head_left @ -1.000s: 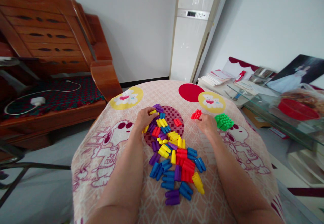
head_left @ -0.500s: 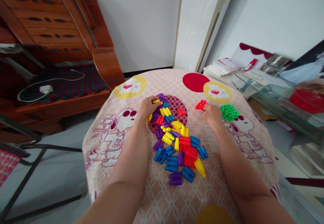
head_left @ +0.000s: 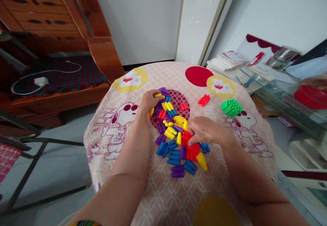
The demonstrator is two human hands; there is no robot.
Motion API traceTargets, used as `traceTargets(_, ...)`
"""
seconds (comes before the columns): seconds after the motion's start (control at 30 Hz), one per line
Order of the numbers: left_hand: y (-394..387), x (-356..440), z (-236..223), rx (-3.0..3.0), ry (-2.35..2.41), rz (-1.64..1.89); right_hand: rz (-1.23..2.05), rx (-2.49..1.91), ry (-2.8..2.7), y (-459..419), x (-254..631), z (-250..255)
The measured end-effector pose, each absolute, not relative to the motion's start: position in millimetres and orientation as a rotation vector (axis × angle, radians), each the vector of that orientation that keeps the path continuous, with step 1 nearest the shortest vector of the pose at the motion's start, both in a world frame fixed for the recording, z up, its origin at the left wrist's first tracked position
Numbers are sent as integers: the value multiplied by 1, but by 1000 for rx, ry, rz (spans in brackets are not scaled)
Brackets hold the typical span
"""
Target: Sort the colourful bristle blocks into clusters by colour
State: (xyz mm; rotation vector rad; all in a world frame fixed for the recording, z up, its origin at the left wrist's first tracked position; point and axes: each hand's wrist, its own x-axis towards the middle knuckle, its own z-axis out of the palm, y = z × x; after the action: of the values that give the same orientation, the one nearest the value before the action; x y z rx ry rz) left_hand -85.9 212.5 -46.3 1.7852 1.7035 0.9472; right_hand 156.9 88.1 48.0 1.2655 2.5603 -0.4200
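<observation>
My left hand (head_left: 149,101) rests at the far left of a pile of plastic bullet-shaped toy blocks. Its fingers are curled against a yellow block (head_left: 158,95), beside a purple block (head_left: 164,91). My right hand (head_left: 205,130) reaches over the pile's right side, thumb and forefinger apart around the red blocks (head_left: 187,138); the hand hides part of them and of the blue blocks beneath. Beyond it lies a separate red cluster (head_left: 204,100), untouched. A bundle of green blocks (head_left: 232,107) sits to the right.
A patterned cloth (head_left: 153,198) covers the round table. Behind it stands a tall white cabinet-like unit (head_left: 195,25). On the left is a wooden bench (head_left: 102,55) with a white charger (head_left: 41,81); on the right, a glass shelf (head_left: 288,105) and papers (head_left: 226,60).
My right hand has left the red cluster, which now lies on the cloth, and moved left and nearer to the pile's red blocks. My left hand stays by the yellow block. The view has tilted down.
</observation>
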Motion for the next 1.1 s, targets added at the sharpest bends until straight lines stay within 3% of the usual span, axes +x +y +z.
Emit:
traceTargets(0.27,211,-84,-46,1755,1697,979,-496,1566,2711,94,150,26)
traceTargets(0.5,212,-86,-46,1750,1692,959,-441,1128,2635,61,167,45)
traceTargets(0.67,214,-87,-48,1766,1705,942,-343,1151,2643,47,167,40)
traceTargets(0.9,213,-86,-45,1773,1719,934,-686,1748,2798,94,205,41)
traceTargets(1.1,213,-87,-47,1760,1710,957,-574,2599,2363,149,256,26)
